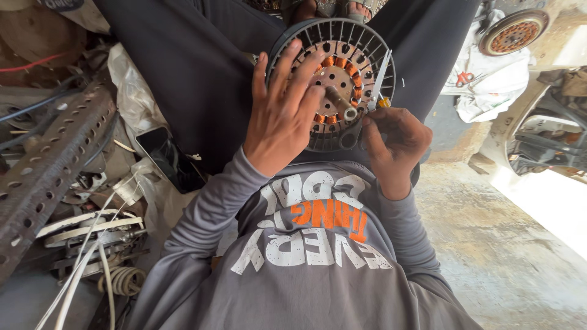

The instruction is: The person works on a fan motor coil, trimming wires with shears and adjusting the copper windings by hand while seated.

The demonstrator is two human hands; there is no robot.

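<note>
- While the person sits with dark trousers spread, a round motor housing (333, 82) rests in the lap — grey slotted rim, copper windings ringed about a steel shaft (340, 102).
- Left hand (282, 116) lies flat on the housing's face, fingers spread and open, fingertips reaching the rim and the perforated centre plate; it grips nothing.
- Right hand (394, 143) is closed around a thin metal tool (379, 82) with an orange bit at its base — the blade points up across the windings, just right of the shaft.
- Perforated metal bar (52, 165), white cables (82, 256) and a dark phone (168, 159) lie to the left.
- Second round motor part (512, 32) sits on white cloth, far right.
</note>
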